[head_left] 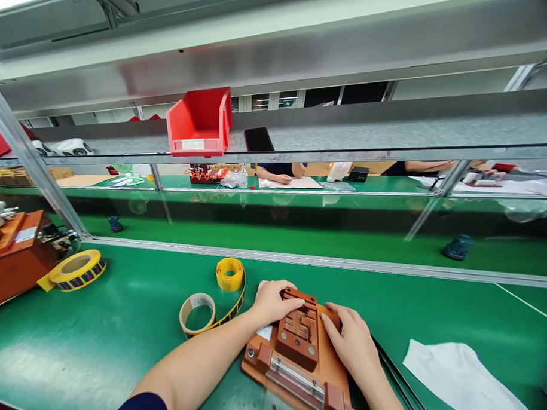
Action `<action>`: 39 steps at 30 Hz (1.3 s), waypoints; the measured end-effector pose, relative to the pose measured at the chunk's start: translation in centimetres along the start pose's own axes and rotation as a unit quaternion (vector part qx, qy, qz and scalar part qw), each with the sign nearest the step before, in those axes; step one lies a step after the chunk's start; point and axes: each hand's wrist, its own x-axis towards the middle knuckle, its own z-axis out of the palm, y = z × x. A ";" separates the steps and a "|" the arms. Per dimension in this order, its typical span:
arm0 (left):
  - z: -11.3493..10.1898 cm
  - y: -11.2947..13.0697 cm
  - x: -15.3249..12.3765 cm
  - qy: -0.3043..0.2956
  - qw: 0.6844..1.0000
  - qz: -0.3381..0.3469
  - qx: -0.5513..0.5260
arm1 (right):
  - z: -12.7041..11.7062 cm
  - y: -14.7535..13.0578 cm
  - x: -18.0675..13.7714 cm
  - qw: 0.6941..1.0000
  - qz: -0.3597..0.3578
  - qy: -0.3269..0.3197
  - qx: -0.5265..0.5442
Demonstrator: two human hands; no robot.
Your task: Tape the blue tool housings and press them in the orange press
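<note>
Fixture: a reddish-brown slotted block (298,341) is mounted on an orange-brown flat plate (331,352), set on the glossy green tabletop (138,329).
Left hand (273,302): thumb laid over the block's far end; whether it is clamped cannot be told.
Right hand (353,337): rested on the plate's right side, thumb and fingers apart.
Fixture's right: a white cloth (459,372) is laid.

We record a factory assembly workshop. Beneath the fingers (345,315) we note a brown slotted fixture (298,337) on a green workbench (138,317); left of them, a roll of printed tape (88,278) and a brown machine (28,264). Beyond and above them, we observe a metal shelf (351,129) bearing a red parts bin (203,127); farther beyond, co-workers (276,171) at another green bench (387,183).
</note>
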 end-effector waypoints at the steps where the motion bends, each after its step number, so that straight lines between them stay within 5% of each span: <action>1: 0.0 0.0 -0.1 0.000 1.000 -0.003 0.001 | 0.0 0.0 0.0 1.000 0.002 -0.001 0.003; 15: 0.3 -0.6 0.2 0.007 1.000 0.016 0.010 | -0.4 -0.5 -0.1 1.000 0.014 0.000 0.027; 23: -0.2 -1.0 -0.2 -0.024 0.999 0.038 -0.019 | -3.5 -5.5 -1.2 0.998 0.053 -0.028 0.019; 39: -0.2 -3.5 2.3 -0.071 0.995 -0.051 0.045 | -4.0 -6.3 -0.9 0.991 0.111 -0.070 -0.015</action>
